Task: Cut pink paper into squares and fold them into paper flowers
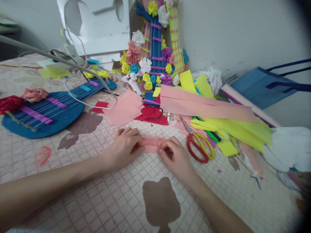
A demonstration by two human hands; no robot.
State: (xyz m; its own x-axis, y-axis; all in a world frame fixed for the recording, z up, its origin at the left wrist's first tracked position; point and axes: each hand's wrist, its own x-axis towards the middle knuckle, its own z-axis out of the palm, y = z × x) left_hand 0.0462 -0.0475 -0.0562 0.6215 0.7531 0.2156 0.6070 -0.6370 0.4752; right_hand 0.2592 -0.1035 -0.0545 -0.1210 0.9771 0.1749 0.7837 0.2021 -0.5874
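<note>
A small folded strip of pink crepe paper (151, 144) is stretched between my two hands, just above the patterned tablecloth (116, 197). My left hand (127, 144) is closed on its left end, with the fingertips curled over the paper. At the other end, my right hand (177, 155) pinches the strip between thumb and fingers. Beyond my left hand lies a stack of pink paper squares (125, 108). Scissors (198, 142) with red and yellow handles rest close to my right hand, partly on paper scraps.
A blue toy guitar (55, 108) with paper flowers lies at left, a white cable (92, 105) looping over it. Behind stand more flower-covered guitars (155, 48) and a glue gun (132, 82). Long pink paper (206, 105) and yellow paper (245, 131) spread at right.
</note>
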